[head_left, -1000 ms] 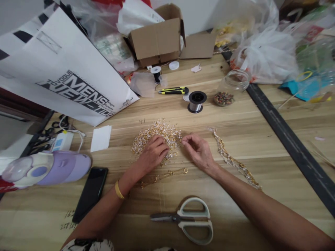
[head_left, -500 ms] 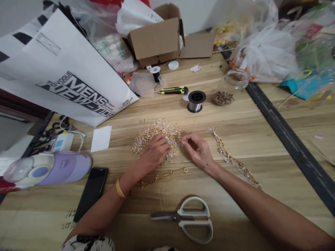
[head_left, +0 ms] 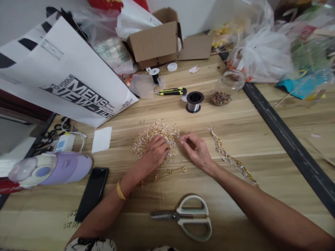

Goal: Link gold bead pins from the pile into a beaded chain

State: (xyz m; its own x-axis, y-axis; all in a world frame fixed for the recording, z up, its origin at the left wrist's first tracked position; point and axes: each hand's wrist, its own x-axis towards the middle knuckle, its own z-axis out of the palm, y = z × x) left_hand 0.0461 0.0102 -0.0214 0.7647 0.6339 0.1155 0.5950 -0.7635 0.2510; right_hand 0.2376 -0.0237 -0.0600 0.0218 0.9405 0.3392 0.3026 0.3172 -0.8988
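Observation:
A loose heap of small gold and clear beads or charms (head_left: pixel 146 136) lies on the wooden table. My left hand (head_left: pixel 156 150) rests over the heap's near side, its fingers curled together; whatever they hold is hidden. At the heap's right edge, my right hand (head_left: pixel 195 150) has thumb and forefinger pinched, and anything between the tips is too small to make out. Just below my hands runs a gold chain (head_left: pixel 170 172) ending in a ring. A bundle of gold and silvery strands (head_left: pixel 227 157) lies to the right of my right hand.
Scissors (head_left: pixel 193 218) lie near the front edge. A phone (head_left: pixel 92 193) and a purple bottle (head_left: pixel 65 167) are at left, below a white paper bag (head_left: pixel 65 69). Behind stand a wire spool (head_left: pixel 194 103), a cutter (head_left: pixel 171 91), a bead jar (head_left: pixel 222 90) and a cardboard box (head_left: pixel 154 40).
Both hands stay almost in the same place and pose. The whole view has shifted slightly, with the camera's movement.

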